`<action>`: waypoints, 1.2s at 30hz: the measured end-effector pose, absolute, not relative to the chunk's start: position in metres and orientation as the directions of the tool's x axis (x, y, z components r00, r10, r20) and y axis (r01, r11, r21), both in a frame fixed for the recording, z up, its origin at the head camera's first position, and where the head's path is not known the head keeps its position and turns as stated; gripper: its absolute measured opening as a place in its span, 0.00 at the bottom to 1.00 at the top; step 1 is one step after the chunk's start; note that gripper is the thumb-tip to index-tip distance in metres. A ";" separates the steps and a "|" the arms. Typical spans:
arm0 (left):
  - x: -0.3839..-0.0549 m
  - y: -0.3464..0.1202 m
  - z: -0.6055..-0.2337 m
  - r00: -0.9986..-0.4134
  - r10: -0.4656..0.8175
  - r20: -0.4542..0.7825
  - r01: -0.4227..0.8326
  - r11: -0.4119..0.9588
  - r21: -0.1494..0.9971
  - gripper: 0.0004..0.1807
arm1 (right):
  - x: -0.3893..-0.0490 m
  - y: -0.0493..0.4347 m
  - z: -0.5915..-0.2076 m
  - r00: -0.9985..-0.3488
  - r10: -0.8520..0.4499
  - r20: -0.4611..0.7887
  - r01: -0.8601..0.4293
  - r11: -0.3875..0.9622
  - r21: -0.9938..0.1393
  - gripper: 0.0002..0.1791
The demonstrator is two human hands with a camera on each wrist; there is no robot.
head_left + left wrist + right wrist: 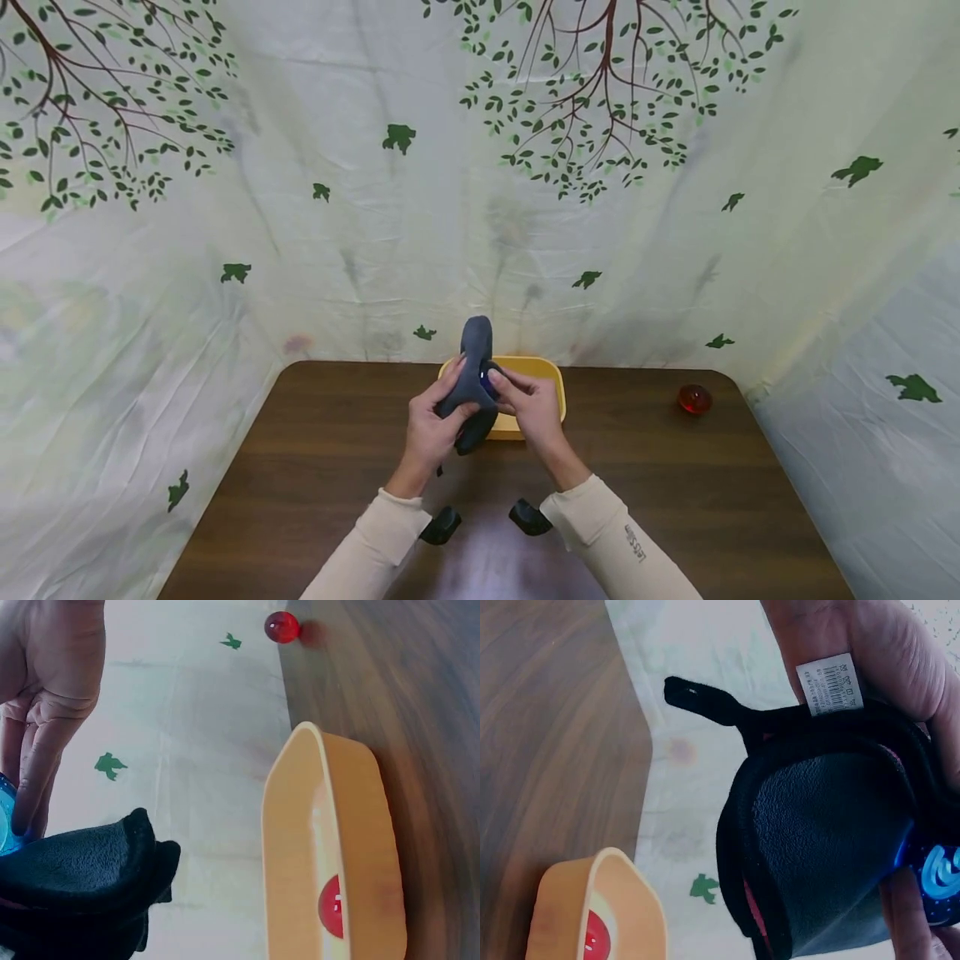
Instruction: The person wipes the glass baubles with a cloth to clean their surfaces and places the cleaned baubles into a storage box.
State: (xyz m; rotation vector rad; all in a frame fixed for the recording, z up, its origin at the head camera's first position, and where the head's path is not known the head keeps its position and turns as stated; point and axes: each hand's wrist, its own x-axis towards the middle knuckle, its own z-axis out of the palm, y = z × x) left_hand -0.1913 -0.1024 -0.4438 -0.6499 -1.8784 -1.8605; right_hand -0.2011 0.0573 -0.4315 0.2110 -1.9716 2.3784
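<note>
Above the yellow bin, both hands work on a dark padded mitt [477, 342] with a hanging loop [705, 701] and a white printed label [831, 685]. The left hand [435, 421] grips its left side, thumb in front. The right hand [534, 408] pinches a shiny blue ball [488, 379] against the mitt's fold. In the right wrist view, a pale swirl marks the blue ball [939, 874], and a fingertip of the right hand presses on it. From the left wrist, the blue ball [7, 817] shows under the right hand's fingers at the left edge.
A yellow bin [558, 392] stands at the table's far edge, behind the hands, with a red ball [331, 907] inside. Another red ball [695, 399] lies at the back right of the brown table [360, 442]. A leaf-printed cloth [360, 250] hangs behind.
</note>
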 end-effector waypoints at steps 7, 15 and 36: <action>-0.191 -0.106 -0.437 -0.891 0.001 0.453 0.452 -0.083 0.888 0.28 | -0.202 0.069 -0.429 -0.944 -0.249 0.218 -0.194 -0.118 -0.974 0.24; -0.189 -0.107 -0.434 -0.940 0.006 0.342 0.336 -0.174 0.926 0.25 | -0.203 0.080 -0.422 -0.833 -0.318 0.453 -0.481 0.012 -0.877 0.31; -0.189 -0.100 -0.444 -0.839 0.038 0.542 0.539 -0.073 0.839 0.31 | -0.202 0.065 -0.438 -0.948 -0.072 0.310 -0.294 -0.180 -0.939 0.21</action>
